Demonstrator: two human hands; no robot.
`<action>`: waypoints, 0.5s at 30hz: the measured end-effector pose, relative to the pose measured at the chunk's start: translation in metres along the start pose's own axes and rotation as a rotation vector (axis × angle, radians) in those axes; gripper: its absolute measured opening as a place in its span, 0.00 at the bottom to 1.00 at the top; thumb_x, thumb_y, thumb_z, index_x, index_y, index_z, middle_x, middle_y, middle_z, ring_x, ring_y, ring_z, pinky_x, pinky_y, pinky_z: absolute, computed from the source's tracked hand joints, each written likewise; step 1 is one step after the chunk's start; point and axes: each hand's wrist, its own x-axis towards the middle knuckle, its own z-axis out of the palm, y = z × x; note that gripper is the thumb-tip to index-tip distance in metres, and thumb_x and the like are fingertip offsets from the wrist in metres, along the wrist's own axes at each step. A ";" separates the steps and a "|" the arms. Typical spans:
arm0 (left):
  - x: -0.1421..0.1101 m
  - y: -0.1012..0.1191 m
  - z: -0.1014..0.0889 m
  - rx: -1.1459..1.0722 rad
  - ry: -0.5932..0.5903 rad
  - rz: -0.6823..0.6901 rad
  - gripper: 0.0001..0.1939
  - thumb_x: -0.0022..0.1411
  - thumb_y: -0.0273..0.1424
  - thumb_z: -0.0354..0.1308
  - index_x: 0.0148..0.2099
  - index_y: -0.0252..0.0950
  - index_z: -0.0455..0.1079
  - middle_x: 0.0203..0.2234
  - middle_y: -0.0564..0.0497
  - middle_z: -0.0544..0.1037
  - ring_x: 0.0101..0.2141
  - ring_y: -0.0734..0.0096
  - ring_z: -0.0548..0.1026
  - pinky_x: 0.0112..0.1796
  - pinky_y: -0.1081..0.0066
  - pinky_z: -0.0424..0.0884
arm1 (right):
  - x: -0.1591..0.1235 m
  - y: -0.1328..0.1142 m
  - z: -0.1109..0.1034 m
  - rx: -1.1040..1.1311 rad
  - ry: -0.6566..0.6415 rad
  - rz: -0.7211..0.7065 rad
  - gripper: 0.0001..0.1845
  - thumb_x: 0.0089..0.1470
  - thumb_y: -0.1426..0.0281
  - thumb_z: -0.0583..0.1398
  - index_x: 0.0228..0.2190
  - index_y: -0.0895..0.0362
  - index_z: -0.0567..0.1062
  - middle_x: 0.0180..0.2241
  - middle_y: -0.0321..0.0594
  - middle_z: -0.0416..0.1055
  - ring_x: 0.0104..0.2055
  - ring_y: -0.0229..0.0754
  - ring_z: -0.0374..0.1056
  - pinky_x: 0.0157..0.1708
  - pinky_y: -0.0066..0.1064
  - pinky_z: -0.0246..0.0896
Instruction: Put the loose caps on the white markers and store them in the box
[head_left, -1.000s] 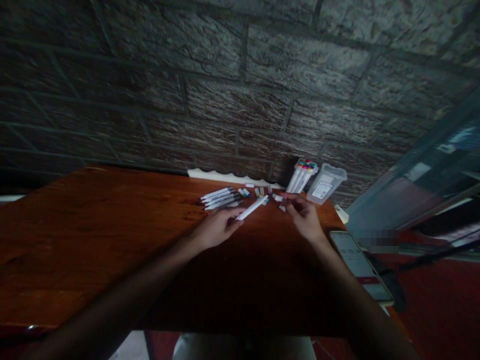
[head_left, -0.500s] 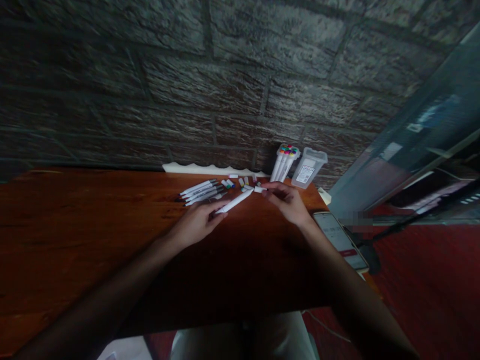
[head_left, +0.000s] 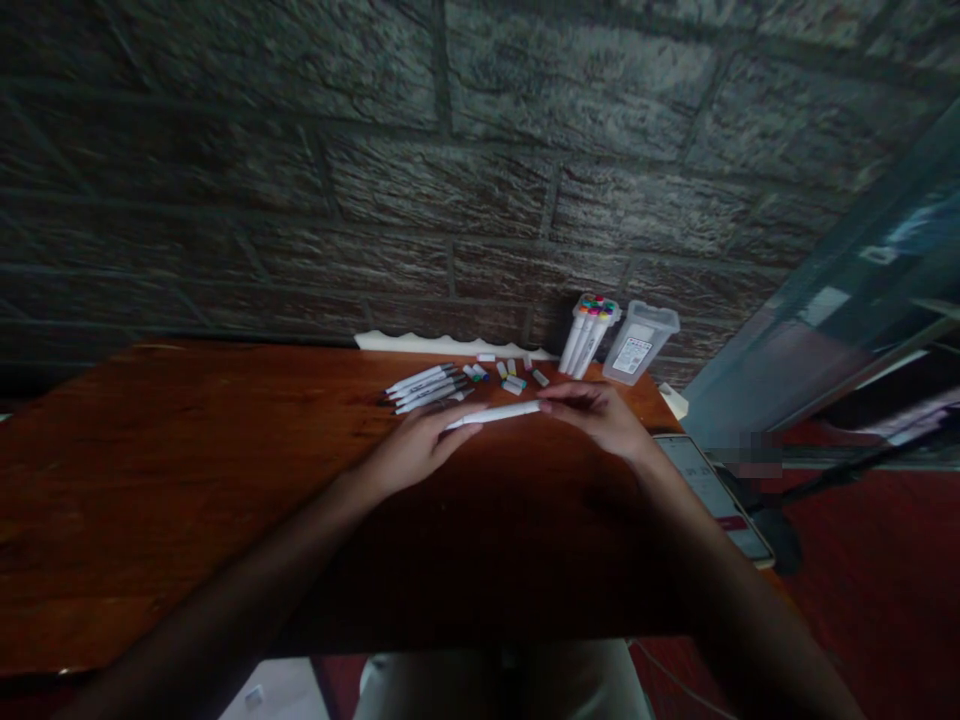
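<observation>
A white marker (head_left: 495, 413) spans the gap between my two hands, nearly level, just above the table. My left hand (head_left: 417, 444) is closed around its left end. The fingertips of my right hand (head_left: 604, 418) pinch the cap at the other end, where cap and marker now meet in line; the fingers partly hide that end. Behind my left hand lie several uncapped white markers (head_left: 426, 386) with dark tips, side by side. Several loose marker caps (head_left: 514, 384) are scattered on the wood beyond the held marker.
A clear holder (head_left: 590, 335) full of colour-ended markers stands at the back right. Beside it is a clear plastic box (head_left: 640, 345) with a label. A phone (head_left: 712, 495) lies along the table's right edge. A white scalloped strip (head_left: 442, 346) runs along the brick wall (head_left: 375, 230).
The cap in my right hand has come onto the marker's end, closing the gap between them. The marker has turned closer to level. The view has shifted slightly left.
</observation>
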 end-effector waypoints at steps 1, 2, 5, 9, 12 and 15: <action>0.000 0.000 0.000 0.005 -0.004 -0.001 0.20 0.69 0.39 0.47 0.59 0.39 0.67 0.52 0.48 0.76 0.51 0.64 0.74 0.53 0.65 0.67 | 0.000 0.000 0.001 0.003 -0.009 0.017 0.11 0.48 0.64 0.67 0.36 0.52 0.81 0.31 0.35 0.78 0.33 0.38 0.71 0.39 0.34 0.66; 0.000 0.001 0.001 0.018 -0.016 0.002 0.20 0.69 0.39 0.47 0.58 0.39 0.68 0.52 0.48 0.76 0.50 0.63 0.74 0.53 0.65 0.68 | -0.001 0.000 0.003 0.000 -0.025 0.037 0.10 0.49 0.63 0.66 0.35 0.52 0.81 0.29 0.34 0.77 0.30 0.37 0.70 0.36 0.32 0.66; -0.001 0.006 0.004 0.073 -0.082 0.017 0.18 0.70 0.39 0.46 0.54 0.39 0.70 0.48 0.48 0.78 0.46 0.63 0.76 0.49 0.66 0.69 | -0.002 -0.001 0.008 -0.040 -0.090 0.087 0.13 0.52 0.58 0.63 0.30 0.55 0.80 0.25 0.34 0.75 0.26 0.35 0.66 0.29 0.29 0.62; -0.002 0.016 0.008 0.105 -0.145 0.009 0.17 0.70 0.40 0.45 0.46 0.38 0.72 0.36 0.51 0.79 0.37 0.67 0.76 0.41 0.71 0.68 | -0.005 -0.001 0.016 -0.114 -0.109 0.133 0.19 0.54 0.53 0.59 0.29 0.56 0.77 0.22 0.34 0.72 0.23 0.35 0.64 0.25 0.28 0.57; -0.002 0.022 0.010 0.113 -0.174 0.005 0.17 0.70 0.41 0.44 0.42 0.38 0.71 0.31 0.53 0.77 0.33 0.70 0.75 0.37 0.73 0.66 | -0.004 -0.001 0.026 -0.163 0.034 0.123 0.25 0.55 0.48 0.55 0.28 0.56 0.76 0.20 0.34 0.66 0.22 0.37 0.61 0.23 0.29 0.52; -0.003 0.026 0.013 0.084 -0.181 0.000 0.17 0.71 0.41 0.43 0.41 0.38 0.70 0.32 0.53 0.77 0.34 0.70 0.75 0.37 0.73 0.65 | -0.002 -0.001 0.037 -0.135 0.257 0.079 0.30 0.55 0.43 0.51 0.21 0.55 0.71 0.20 0.34 0.62 0.24 0.38 0.58 0.25 0.30 0.50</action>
